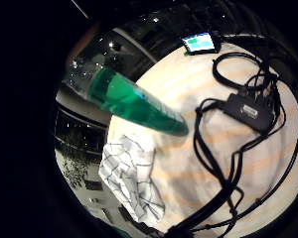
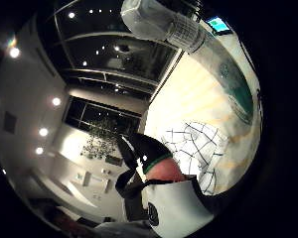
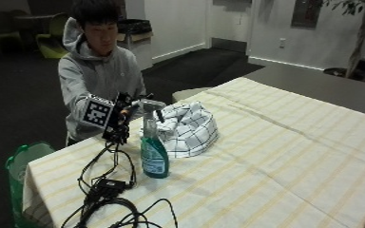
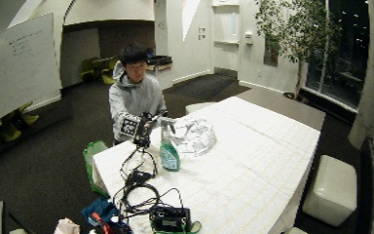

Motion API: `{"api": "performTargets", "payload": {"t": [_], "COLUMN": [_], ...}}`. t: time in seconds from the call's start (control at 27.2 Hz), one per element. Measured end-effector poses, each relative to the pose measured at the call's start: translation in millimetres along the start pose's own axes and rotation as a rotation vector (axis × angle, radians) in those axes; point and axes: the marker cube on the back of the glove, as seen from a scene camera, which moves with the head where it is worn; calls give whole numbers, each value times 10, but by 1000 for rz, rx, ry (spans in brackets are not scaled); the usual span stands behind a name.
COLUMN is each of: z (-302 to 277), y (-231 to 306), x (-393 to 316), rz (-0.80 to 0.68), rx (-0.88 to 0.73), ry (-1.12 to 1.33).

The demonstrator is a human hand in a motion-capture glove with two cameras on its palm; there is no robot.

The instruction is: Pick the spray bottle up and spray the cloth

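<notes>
Cables point(image 3: 110, 190) lie coiled nearest the outside camera, running to one small black box point(image 3: 108, 185) on the striped tablecloth point(image 3: 283, 156). One spray bottle point(image 3: 152, 153), holding green liquid, stands upright on the table just beyond them, its white trigger head point(image 3: 149, 105) at the height of the gloved right hand point(image 3: 124, 118). That hand is at the bottle's head, but whether its fingers wrap the neck or only touch it cannot be told; in the little-finger-side palm view the bottle point(image 1: 129, 101) sits close to the palm. One white checked cloth point(image 3: 187, 128) is heaped just beside the bottle, on its far side. One green bag point(image 3: 19, 164) stands by the table's corner.
</notes>
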Motion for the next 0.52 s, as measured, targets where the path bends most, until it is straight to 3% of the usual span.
{"api": "performTargets", "payload": {"t": [0.52], "z": [187], "y": [-137], "x": [40], "rz": [-8], "rx": [85], "ry": [-51]}}
